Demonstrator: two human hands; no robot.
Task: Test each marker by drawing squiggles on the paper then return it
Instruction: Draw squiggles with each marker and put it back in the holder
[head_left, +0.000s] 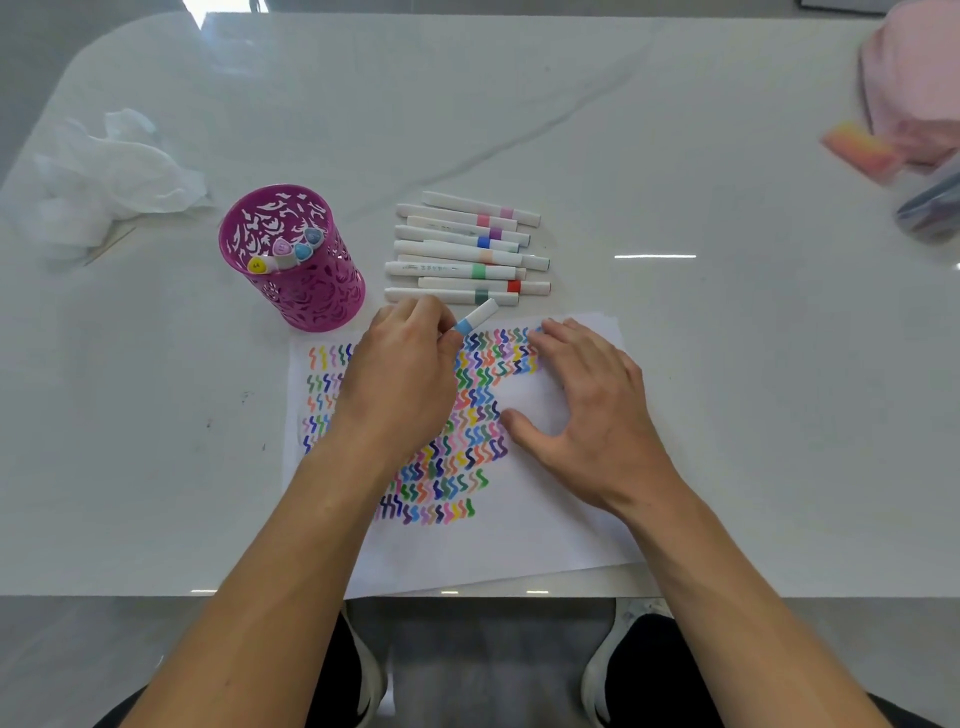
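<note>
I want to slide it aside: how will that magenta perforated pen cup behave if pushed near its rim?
The pen cup probably weighs little, since its walls are openwork. Standing tall on the glossy table, it may tip from a rim push, though slide from a low one. The markers leaning inside could shift.

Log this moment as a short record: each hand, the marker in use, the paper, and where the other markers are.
left hand: grips the blue-banded marker over the paper's far edge
right hand: fingers spread, resting flat on the paper
paper: rows of many-coloured squiggles at left and centre; right side and near edge bare
loose markers: lying side by side on the table, just beyond the paper
cup: magenta, cut-out pattern, upright, left of the loose markers
cup markers: four, standing inside the cup
</note>
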